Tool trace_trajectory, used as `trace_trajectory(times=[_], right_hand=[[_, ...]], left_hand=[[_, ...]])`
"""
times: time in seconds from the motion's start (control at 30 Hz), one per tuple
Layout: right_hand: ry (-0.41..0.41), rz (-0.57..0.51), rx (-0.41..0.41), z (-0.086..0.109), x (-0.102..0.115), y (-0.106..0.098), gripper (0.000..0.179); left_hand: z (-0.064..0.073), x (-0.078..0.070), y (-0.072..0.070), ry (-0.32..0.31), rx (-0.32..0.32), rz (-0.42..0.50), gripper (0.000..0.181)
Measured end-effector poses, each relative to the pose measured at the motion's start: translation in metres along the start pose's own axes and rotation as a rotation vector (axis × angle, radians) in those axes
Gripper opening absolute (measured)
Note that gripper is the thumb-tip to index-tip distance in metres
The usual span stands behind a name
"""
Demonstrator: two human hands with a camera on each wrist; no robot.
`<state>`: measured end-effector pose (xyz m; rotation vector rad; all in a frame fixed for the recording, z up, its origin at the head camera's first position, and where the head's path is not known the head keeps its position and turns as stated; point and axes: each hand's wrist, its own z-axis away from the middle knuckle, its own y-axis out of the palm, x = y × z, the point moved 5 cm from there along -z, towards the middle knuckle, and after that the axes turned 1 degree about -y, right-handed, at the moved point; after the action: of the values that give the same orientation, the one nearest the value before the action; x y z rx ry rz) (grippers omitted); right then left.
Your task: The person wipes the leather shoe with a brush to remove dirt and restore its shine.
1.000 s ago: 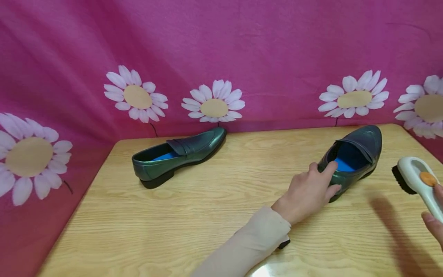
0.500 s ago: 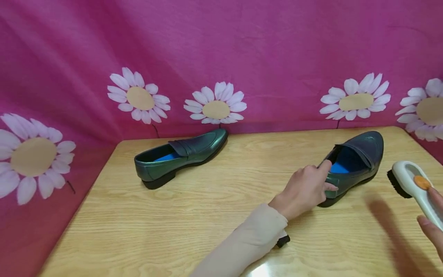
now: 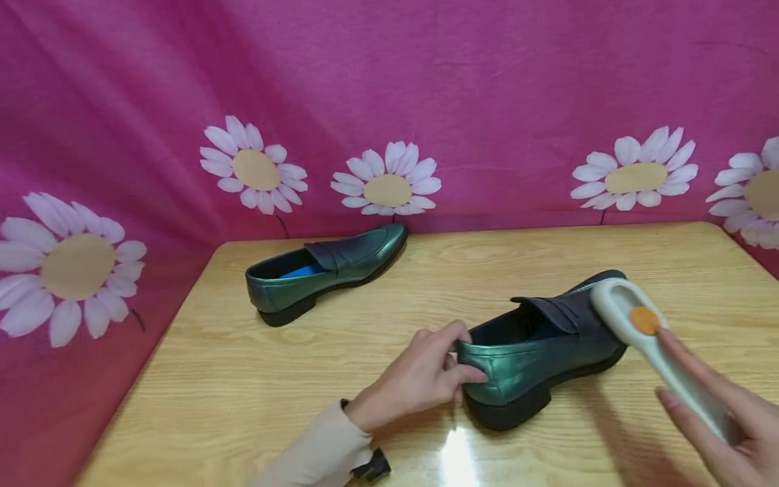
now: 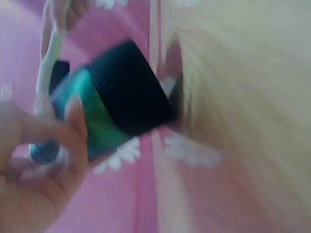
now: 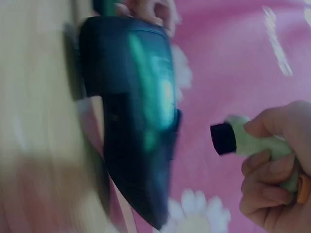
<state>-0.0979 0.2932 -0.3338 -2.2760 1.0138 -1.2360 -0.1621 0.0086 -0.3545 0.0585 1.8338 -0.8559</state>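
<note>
A dark green, iridescent loafer (image 3: 535, 365) is held close over the right-centre of the table, toe pointing to the back right. My left hand (image 3: 420, 372) pinches its heel collar, fingers inside the opening and thumb outside; the left wrist view shows the black heel block (image 4: 131, 87). My right hand (image 3: 730, 433) grips a white shoe brush (image 3: 627, 311) with an orange button, index finger along the handle. From the head, the brush overlaps the loafer's toe. In the right wrist view, its black bristles (image 5: 223, 139) face the loafer with a gap between.
A matching loafer (image 3: 328, 270) stands at the back left of the wooden table (image 3: 255, 385), blue insole showing. Behind and along the left side hangs a magenta cloth (image 3: 499, 88) printed with white daisies. The table's back edge meets this cloth.
My left hand has drawn the loafer from the back right toward me and leftward, turning its side to view. My right hand has brought the brush left, over the toe.
</note>
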Motion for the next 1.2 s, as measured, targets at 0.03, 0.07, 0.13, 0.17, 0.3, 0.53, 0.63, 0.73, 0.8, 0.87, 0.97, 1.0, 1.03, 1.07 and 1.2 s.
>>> trace_trajectory(times=[0.03, 0.07, 0.13, 0.17, 0.3, 0.53, 0.63, 0.73, 0.8, 0.87, 0.97, 1.0, 1.03, 1.07, 1.2], right_hand=[[-0.013, 0.028, 0.067, 0.001, 0.012, 0.005, 0.063], [-0.042, 0.054, 0.141, 0.001, 0.024, 0.011, 0.066], [-0.102, 0.092, 0.293, 0.002, 0.045, 0.024, 0.071], [-0.137, 0.075, 0.360, 0.003, 0.054, 0.031, 0.073], [-0.274, 0.032, 0.545, 0.002, 0.078, 0.060, 0.072], [-0.425, 0.119, 0.468, -0.004, 0.091, 0.078, 0.080], [-0.435, 0.163, 0.476, -0.005, 0.091, 0.083, 0.081], [-0.484, 0.144, 0.506, -0.004, 0.093, 0.089, 0.079], [-0.530, 0.107, 0.584, 0.002, 0.094, 0.096, 0.076], [-0.536, 0.085, 0.698, 0.008, 0.093, 0.103, 0.073], [-0.533, 0.122, 0.730, 0.009, 0.092, 0.106, 0.075], [-0.514, 0.157, 0.708, 0.007, 0.091, 0.105, 0.078], [-0.496, 0.189, 0.667, 0.003, 0.091, 0.102, 0.080], [-0.487, 0.218, 0.624, 0.000, 0.091, 0.100, 0.082], [-0.547, 0.220, 0.536, -0.003, 0.096, 0.102, 0.060]], left_hand=[[0.008, 0.006, -0.006, -0.029, 0.014, 0.082, 0.018], [0.014, 0.012, -0.011, -0.055, 0.027, 0.155, 0.016], [0.024, 0.023, -0.021, -0.081, 0.042, 0.246, 0.015], [0.026, 0.029, -0.025, -0.090, 0.049, 0.271, 0.015], [0.031, 0.044, -0.039, -0.104, 0.099, 0.304, 0.014], [0.028, 0.050, -0.044, -0.107, 0.159, 0.209, 0.012], [0.026, 0.049, -0.045, -0.087, 0.162, 0.166, 0.013], [0.025, 0.048, -0.047, -0.077, 0.152, 0.140, 0.016], [0.023, 0.050, -0.050, -0.085, 0.134, 0.132, 0.017], [0.022, 0.052, -0.053, -0.092, 0.119, 0.130, 0.018], [0.019, 0.054, -0.056, -0.089, 0.118, 0.132, 0.018], [0.018, 0.054, -0.057, -0.083, 0.124, 0.133, 0.019], [0.017, 0.054, -0.058, -0.077, 0.129, 0.132, 0.019], [0.017, 0.054, -0.058, -0.075, 0.128, 0.130, 0.019], [0.017, 0.056, -0.059, -0.088, 0.112, 0.116, 0.020]])
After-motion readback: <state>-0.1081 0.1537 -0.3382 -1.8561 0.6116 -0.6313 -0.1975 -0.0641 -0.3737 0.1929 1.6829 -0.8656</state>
